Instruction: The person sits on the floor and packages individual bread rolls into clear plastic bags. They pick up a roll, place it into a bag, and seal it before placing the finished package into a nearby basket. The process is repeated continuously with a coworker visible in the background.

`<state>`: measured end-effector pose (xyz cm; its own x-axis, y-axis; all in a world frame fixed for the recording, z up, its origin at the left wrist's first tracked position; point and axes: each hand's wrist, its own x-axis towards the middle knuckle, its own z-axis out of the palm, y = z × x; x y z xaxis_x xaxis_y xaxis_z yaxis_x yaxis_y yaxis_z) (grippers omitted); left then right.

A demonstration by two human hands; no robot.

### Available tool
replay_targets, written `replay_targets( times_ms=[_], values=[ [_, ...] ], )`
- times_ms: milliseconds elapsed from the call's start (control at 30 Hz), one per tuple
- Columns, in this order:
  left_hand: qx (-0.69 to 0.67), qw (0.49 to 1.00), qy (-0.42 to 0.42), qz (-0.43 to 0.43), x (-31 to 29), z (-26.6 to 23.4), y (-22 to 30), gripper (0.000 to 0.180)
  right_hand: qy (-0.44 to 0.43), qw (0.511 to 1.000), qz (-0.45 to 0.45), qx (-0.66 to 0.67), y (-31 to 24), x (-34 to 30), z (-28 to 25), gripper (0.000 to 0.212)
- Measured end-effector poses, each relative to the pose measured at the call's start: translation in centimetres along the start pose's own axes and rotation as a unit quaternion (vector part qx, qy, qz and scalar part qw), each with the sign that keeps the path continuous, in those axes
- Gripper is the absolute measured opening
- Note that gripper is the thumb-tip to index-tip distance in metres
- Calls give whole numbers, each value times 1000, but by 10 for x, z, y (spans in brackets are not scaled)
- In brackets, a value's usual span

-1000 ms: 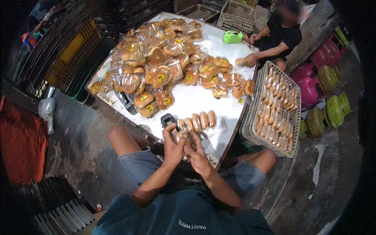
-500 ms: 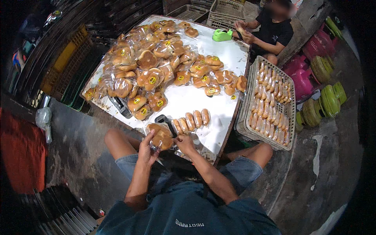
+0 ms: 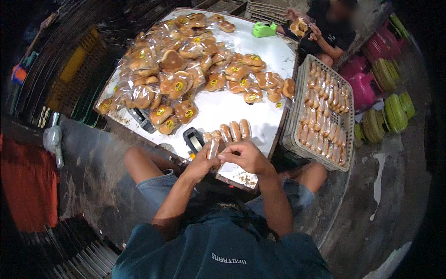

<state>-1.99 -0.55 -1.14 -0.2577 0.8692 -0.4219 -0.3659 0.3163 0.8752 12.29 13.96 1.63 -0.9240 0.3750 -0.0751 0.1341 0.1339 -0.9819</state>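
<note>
My left hand (image 3: 200, 164) grips a clear-wrapped bun (image 3: 215, 148) tilted on its edge at the table's near side. My right hand (image 3: 250, 159) is closed, its thumb and fingers pinching the edge of that wrapper. Part of the bun is hidden behind my fingers. Just past my hands, several wrapped finger-shaped rolls (image 3: 235, 131) lie side by side. A black tape dispenser (image 3: 193, 139) stands left of them, close to my left hand. Farther off, a big heap of bagged round buns (image 3: 175, 84) with yellow labels covers much of the white table (image 3: 216, 111).
A green tape dispenser (image 3: 264, 29) sits at the far edge. Across the table, another person (image 3: 331, 39) holds a bun. Stacked crates (image 3: 289, 135) at the right carry wrapped rolls. Beyond them stand pink gas cylinders (image 3: 364, 87) and green ones (image 3: 395, 113).
The bun has turned from flat to edge-on and shifted right. My right hand has come over to its wrapper. The other person's hands now have a bun in them.
</note>
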Motion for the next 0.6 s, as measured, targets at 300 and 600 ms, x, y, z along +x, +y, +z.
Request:
replay_targets(
  times_ms=[300, 600],
  values=[
    [-275, 940, -76, -188, 28, -8, -8, 50, 44, 990, -82, -106, 48, -9, -26, 64],
    [156, 974, 165, 26, 252, -31, 13, 70, 454, 852, 18, -260, 159, 25, -58, 56]
  ],
)
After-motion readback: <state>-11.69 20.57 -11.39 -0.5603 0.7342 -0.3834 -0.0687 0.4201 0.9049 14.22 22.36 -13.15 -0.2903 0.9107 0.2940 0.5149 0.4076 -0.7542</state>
